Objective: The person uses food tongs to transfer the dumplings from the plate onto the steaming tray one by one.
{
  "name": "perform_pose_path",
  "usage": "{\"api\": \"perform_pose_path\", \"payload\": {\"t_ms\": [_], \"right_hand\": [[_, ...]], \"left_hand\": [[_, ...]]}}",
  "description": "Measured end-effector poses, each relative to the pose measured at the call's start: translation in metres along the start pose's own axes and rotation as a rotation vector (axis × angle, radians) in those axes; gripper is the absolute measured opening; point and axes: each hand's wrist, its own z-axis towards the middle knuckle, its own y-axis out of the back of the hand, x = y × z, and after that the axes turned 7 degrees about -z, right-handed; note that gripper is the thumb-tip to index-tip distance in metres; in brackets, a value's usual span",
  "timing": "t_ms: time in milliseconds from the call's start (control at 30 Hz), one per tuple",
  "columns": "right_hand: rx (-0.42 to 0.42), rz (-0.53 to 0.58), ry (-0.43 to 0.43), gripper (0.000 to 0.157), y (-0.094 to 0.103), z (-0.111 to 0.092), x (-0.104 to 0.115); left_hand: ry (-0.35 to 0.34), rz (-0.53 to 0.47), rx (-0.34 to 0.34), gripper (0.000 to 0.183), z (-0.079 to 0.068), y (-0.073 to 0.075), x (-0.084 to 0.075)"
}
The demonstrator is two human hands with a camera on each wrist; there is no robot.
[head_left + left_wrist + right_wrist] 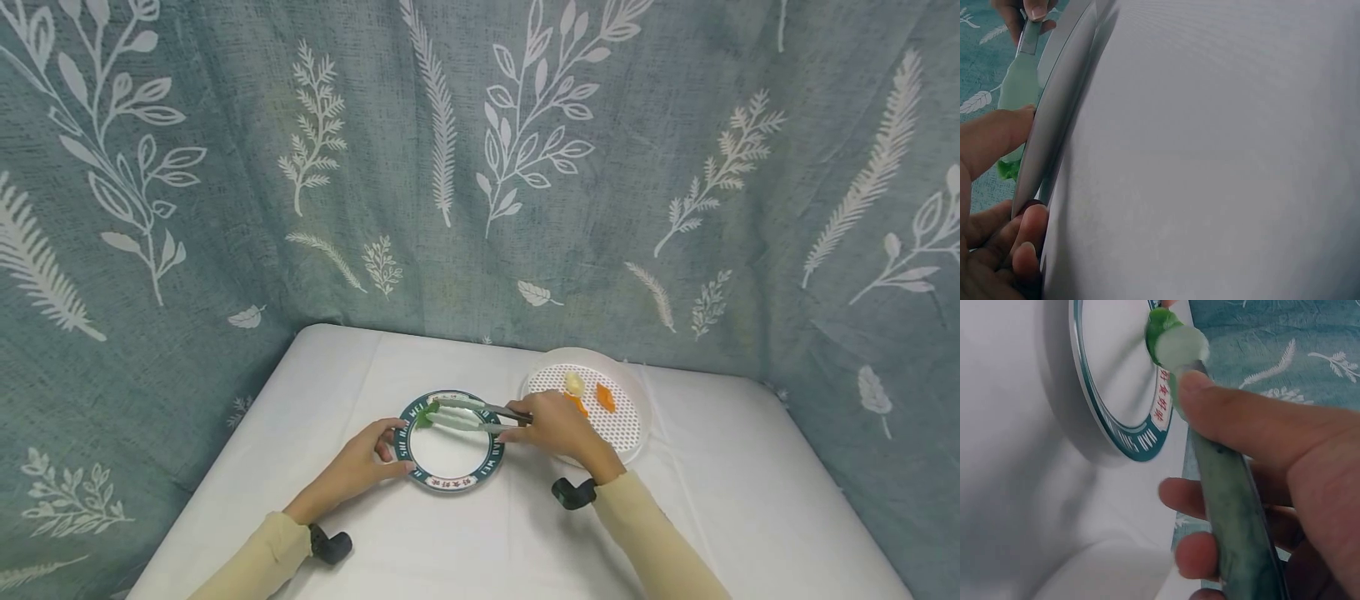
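My left hand (366, 460) pinches the left rim of a round plate (448, 482) with a teal lettered border. In the left wrist view, the thumb (1004, 132) lies on the plate's upper side and curled fingers sit at its underside edge. Pale green tongs (491, 408) are gripped in my right hand (558, 427), thumb along one arm. Their tips reach over the plate's left part, around a green leafy piece (426, 415). The right wrist view shows this leafy piece (1161, 328) beside a tong tip, overlapping the plate's border.
Behind my right hand stands a round white basket (633, 437) with a perforated base. Inside lie orange pieces (606, 397) and a pale yellow piece (574, 383). White cloth covers the table (420, 550); a leaf-patterned teal curtain (450, 275) hangs behind and at both sides.
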Motion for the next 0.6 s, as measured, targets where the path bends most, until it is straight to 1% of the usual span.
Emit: {"api": "perform_pose_path", "payload": {"t_ms": [100,233,333,500,600], "right_hand": [[0.019,-0.029,0.037,0.037,0.0026,-0.0021,-0.0044],[0.007,-0.048,0.061,0.035,0.0032,-0.0042,-0.0071],[0.001,-0.048,0.041,0.038,0.0028,-0.0052,-0.0046],[-0.018,-0.027,-0.006,0.047,-0.0026,-0.0042,-0.0004],[-0.031,-0.031,-0.006,0.051,-0.0059,-0.0013,0.0014]], "left_hand": [[-0.005,0.005,0.001,0.076,0.0007,0.0004,-0.0001],[-0.009,0.009,0.000,0.076,0.0017,0.0013,0.0008],[-0.012,0.007,-0.001,0.076,0.0027,0.0016,0.0013],[-0.016,0.008,-0.002,0.076,0.0040,0.0011,0.0009],[-0.010,0.005,0.000,0.076,0.0046,0.0007,0.0012]]}}
